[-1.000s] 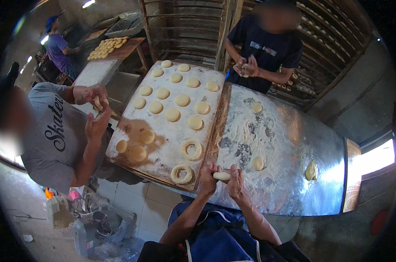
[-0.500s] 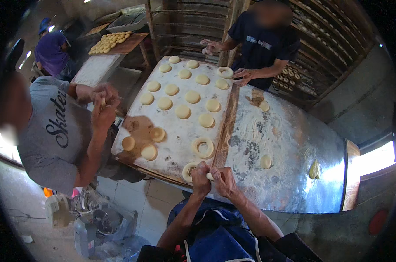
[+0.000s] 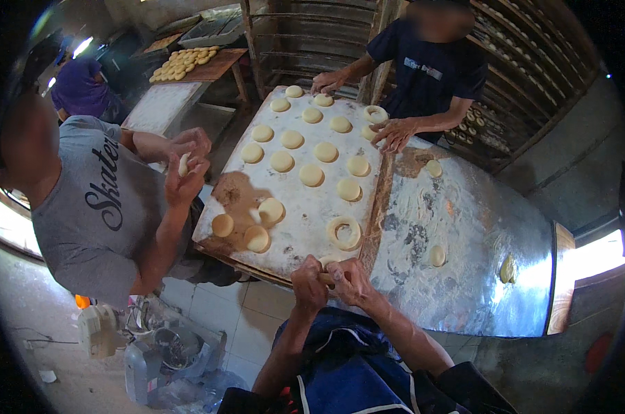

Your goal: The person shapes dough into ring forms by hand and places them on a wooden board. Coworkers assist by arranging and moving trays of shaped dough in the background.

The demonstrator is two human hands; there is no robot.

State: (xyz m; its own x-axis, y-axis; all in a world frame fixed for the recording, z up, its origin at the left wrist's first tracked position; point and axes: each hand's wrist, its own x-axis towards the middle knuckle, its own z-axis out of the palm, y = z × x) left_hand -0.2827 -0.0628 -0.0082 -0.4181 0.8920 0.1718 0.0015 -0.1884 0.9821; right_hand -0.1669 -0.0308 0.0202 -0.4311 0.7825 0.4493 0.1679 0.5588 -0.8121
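Dough (image 3: 324, 277) sits pinched between the person's two hands at the near edge of the floured board (image 3: 305, 207); the left hand (image 3: 307, 283) and the right hand (image 3: 350, 281) are pressed close together, thumbs nearly touching, and both grips are closed on the small piece; only a sliver of it shows between the fingers, so its full shape cannot be told, though the visible part runs left to right across the gap between the hands. Both hands are equally near it, each holding one end.

Just beyond the hands, on the board, lies a finished dough ring (image 3: 344, 232); it is the nearest shaped piece, a little far and slightly right of the grips. Left of it sit three round buns (image 3: 256, 221) on a bare brown patch; farther off, rows of flat rounds (image 3: 311, 174) fill the board's far half, with another ring (image 3: 376, 114) at the far right corner.

The board rests on a metal counter (image 3: 478, 276) dusted with flour, which stretches to the right and carries a few loose dough lumps (image 3: 437, 256).

A person in a grey shirt (image 3: 85, 207) at the left works dough between raised hands; a person in a dark shirt (image 3: 430, 69) at the far side lays hands on the board's far edge.
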